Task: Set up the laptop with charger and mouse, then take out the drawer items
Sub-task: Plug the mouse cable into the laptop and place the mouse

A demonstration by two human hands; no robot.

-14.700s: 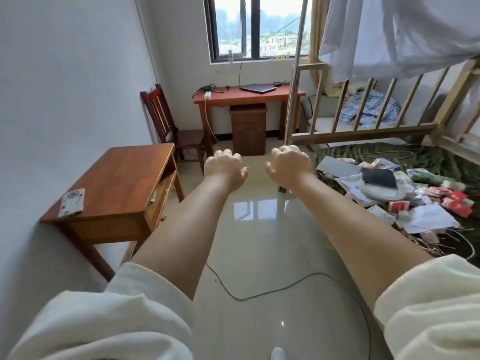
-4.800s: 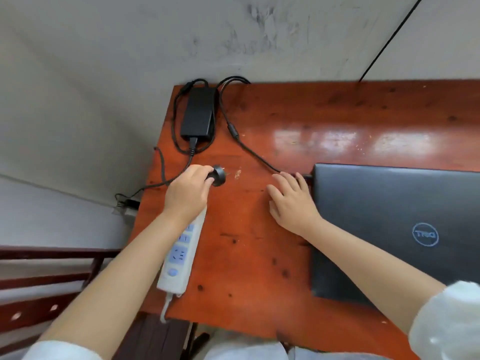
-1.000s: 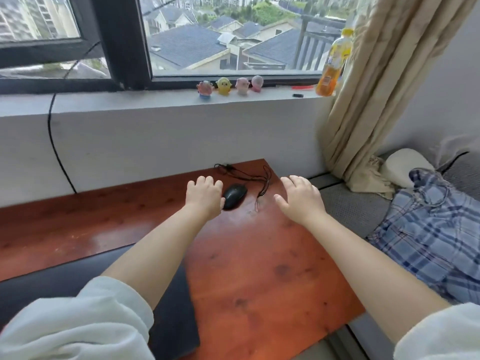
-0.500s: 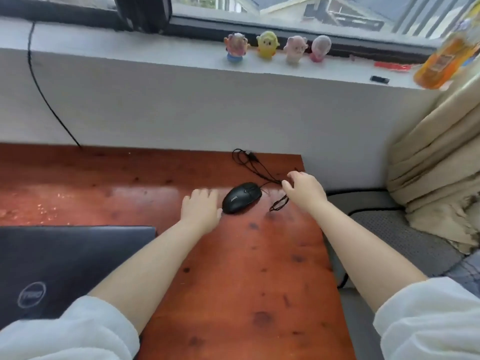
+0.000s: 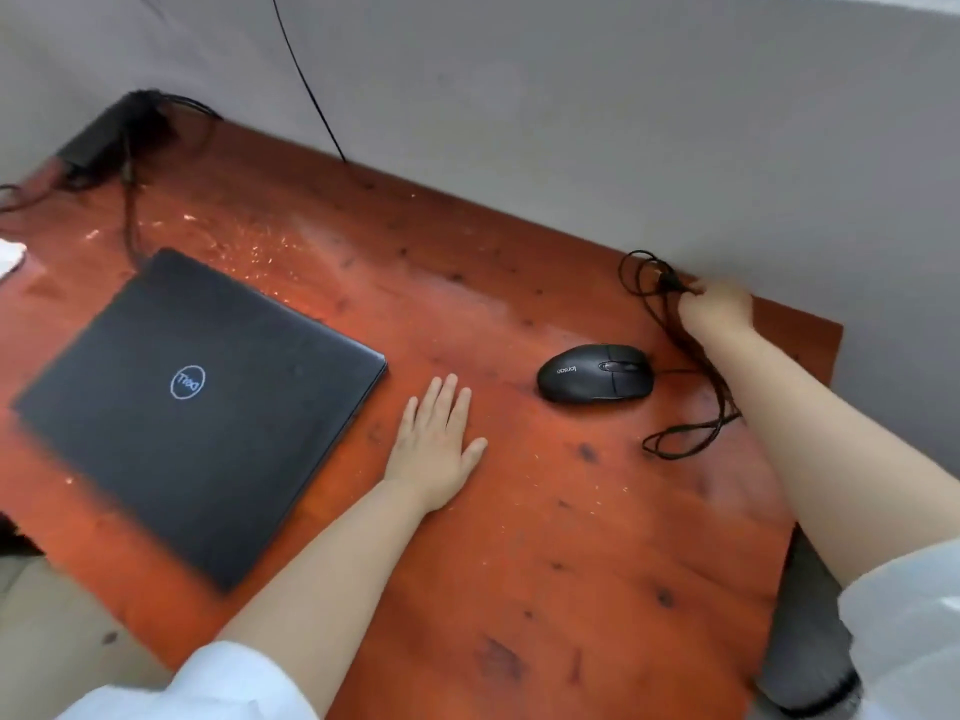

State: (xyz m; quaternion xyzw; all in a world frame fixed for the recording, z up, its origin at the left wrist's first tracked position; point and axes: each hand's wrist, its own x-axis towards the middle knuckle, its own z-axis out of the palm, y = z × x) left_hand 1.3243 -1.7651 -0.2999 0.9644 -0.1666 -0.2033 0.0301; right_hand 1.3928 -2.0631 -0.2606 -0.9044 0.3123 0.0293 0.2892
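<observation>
A closed black laptop [image 5: 197, 397] lies on the left half of the red-brown desk [image 5: 519, 563]. A black wired mouse [image 5: 595, 373] sits to its right. My left hand [image 5: 439, 444] rests flat and open on the desk between laptop and mouse. At the desk's far right corner my right hand [image 5: 719, 309] is closed on the mouse cable [image 5: 685, 433], whose loops trail over the desk under my forearm. The black charger brick [image 5: 111, 135] lies blurred at the far left corner, its cord running to the laptop's back edge.
A grey wall rises right behind the desk, with a thin black wire [image 5: 306, 70] hanging down it. A white object [image 5: 10, 254] shows at the left edge. Grey upholstery [image 5: 800, 641] borders the desk's right side.
The view has tilted down and left, so the laptop is in full sight. My right hand went from beside the mouse to the back corner and gripped the cable. My left hand drew back, lying flat.
</observation>
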